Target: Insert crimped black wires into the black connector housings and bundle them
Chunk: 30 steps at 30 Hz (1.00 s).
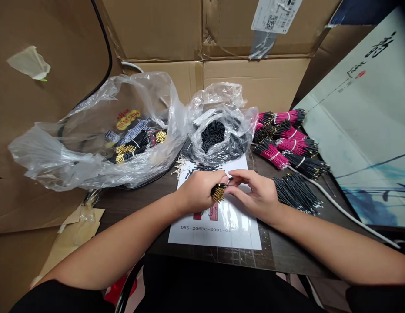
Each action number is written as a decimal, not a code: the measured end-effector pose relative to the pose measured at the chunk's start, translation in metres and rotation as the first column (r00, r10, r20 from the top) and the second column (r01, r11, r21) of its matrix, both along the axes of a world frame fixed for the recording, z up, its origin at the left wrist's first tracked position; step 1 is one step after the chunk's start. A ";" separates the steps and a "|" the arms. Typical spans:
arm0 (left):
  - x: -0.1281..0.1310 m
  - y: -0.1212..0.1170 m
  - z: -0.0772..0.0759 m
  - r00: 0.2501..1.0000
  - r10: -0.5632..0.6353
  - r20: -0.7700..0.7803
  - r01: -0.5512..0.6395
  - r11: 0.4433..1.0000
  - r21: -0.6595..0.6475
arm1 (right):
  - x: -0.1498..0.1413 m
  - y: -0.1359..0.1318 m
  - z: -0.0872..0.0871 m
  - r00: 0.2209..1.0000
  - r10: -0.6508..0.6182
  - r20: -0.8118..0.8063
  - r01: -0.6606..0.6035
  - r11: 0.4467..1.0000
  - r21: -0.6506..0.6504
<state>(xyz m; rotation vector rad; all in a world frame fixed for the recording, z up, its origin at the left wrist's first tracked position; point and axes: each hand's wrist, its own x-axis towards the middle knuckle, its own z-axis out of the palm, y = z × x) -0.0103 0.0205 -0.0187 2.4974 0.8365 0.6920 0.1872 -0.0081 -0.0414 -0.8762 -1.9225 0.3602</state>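
My left forearm (117,245) is reaching over the sheet (244,234), my left hand (199,191) pinching a wire bundle (218,193) that seems light and stiff, best held above its gold tips, while my right hand (254,195) is curling loosely beside it.

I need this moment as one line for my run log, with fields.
left hand: grips gold-tipped black wire bundle | right hand: beside bundle | below: printed sheet

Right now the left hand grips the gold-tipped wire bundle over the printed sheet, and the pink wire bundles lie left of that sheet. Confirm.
Wrong: the head view shows the pink wire bundles right of the printed sheet, not left. The left hand's grip on the gold-tipped wire bundle stands.
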 end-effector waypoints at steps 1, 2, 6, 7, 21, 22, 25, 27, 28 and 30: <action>0.000 0.001 0.000 1.000 0.000 -0.025 0.000 1.000 0.002 | 0.000 0.000 0.000 1.000 0.001 0.007 -0.001 1.000 -0.012; 0.000 0.001 0.001 0.999 0.001 -0.049 -0.001 1.000 0.003 | 0.000 0.001 0.000 1.000 0.000 0.015 0.000 1.000 -0.021; 0.000 0.002 0.004 0.995 -0.001 -0.096 0.000 1.000 -0.012 | 0.000 0.000 0.003 0.999 -0.006 0.041 0.008 0.999 -0.050; 0.000 0.002 0.005 0.995 -0.002 -0.097 0.000 1.000 -0.015 | -0.001 0.000 0.004 0.999 -0.011 0.046 0.014 0.998 -0.057; -0.002 0.006 0.009 0.951 -0.010 -0.308 0.038 0.996 0.084 | -0.003 0.001 0.004 0.999 -0.038 0.039 0.045 0.979 -0.200; -0.002 0.006 0.009 0.944 -0.008 -0.329 0.041 0.995 0.092 | -0.003 0.000 0.004 0.997 -0.040 0.061 0.052 0.979 -0.196; -0.002 0.005 0.008 0.925 -0.006 -0.379 0.057 0.991 0.125 | -0.002 0.000 0.004 0.995 -0.036 0.096 0.054 0.980 -0.191; -0.001 0.004 0.009 0.915 -0.001 -0.404 0.057 0.991 0.125 | -0.001 0.001 0.004 0.995 -0.032 0.100 0.050 0.981 -0.186; -0.001 0.004 0.010 0.912 0.000 -0.411 0.053 0.992 0.117 | -0.001 0.001 0.004 0.994 -0.032 0.100 0.050 0.982 -0.182; 0.000 0.003 0.011 0.911 0.004 -0.412 0.040 0.994 0.100 | -0.001 0.001 0.004 0.994 -0.037 0.101 0.055 0.983 -0.175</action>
